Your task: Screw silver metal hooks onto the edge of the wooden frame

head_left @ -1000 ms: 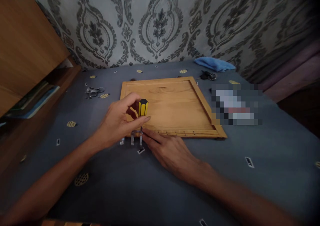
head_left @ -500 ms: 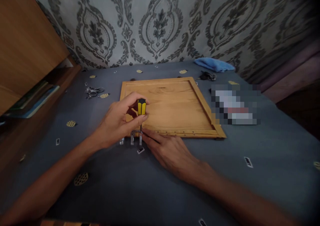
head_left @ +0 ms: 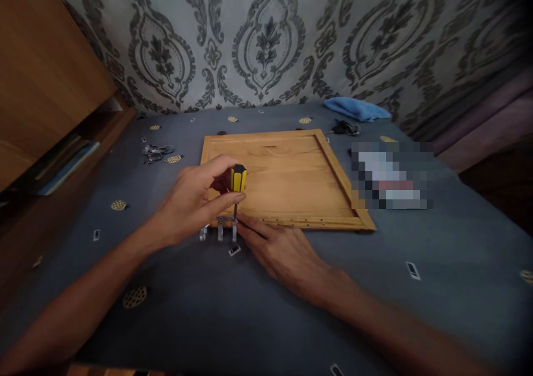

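Note:
My left hand is closed round the handle of a yellow and black screwdriver, held upright with its shaft pointing down. The screwdriver's tip meets the near edge of a framed wooden panel, beside silver metal hooks that stick out over that edge. From the right, my right hand brings its fingertips together at the same spot, against the panel's edge by the rightmost hook. Whatever those fingertips pinch is too small and hidden to make out. Small dark holes run along the panel's near rail.
Loose metal pieces lie left of the panel on the dark patterned cloth. Behind it on the right are a blue cloth and a dark object with metal. A blurred-out item lies to the right. A wooden cabinet stands left.
The screwdriver's handle has turned slightly and shifted a little to the right in my left hand. My right hand stays where it was.

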Motion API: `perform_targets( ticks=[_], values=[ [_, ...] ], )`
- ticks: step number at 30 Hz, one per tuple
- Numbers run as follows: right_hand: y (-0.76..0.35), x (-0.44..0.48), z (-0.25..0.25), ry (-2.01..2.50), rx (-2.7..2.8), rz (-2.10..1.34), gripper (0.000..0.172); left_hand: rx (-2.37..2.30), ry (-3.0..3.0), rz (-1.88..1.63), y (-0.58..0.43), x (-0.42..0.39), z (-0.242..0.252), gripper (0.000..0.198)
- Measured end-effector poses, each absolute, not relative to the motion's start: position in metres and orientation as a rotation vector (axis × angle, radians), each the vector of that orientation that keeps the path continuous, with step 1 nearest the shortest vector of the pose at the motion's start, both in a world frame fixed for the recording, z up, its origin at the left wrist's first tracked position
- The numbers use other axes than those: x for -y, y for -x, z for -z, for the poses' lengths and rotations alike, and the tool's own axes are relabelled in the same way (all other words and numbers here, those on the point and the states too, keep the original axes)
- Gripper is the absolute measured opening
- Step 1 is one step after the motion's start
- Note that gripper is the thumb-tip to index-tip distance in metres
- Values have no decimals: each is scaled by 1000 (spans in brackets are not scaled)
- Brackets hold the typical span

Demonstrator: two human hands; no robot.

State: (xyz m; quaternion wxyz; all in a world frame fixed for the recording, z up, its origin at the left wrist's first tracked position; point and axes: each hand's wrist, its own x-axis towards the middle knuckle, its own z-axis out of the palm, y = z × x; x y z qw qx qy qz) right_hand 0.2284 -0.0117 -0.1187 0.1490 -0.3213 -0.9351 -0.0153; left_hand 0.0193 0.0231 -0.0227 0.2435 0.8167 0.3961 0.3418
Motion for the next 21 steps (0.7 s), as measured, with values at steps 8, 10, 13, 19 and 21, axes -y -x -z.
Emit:
perform_targets(
  ticks=[8, 10, 13, 19, 21],
  values=[
    [-229, 12, 118, 924, 2707, 0, 45, -1086, -2213, -934, -24, -23, 26, 8],
    [-229, 11, 118, 930, 2712, -7, 46, -1095, -2211, -940, -25, -23, 29, 10],
    [-229, 12, 118, 929, 2714, -10, 46, -1113, -2194, -933, -24, -24, 30, 13],
    [-228, 13, 114, 937, 2700, -29, 45, -1095, -2166, -918, -20, -25, 23, 12],
    [-227, 13, 113, 935, 2686, -33, 45, -1046, -2147, -894, -20, -25, 20, 10]
  ],
)
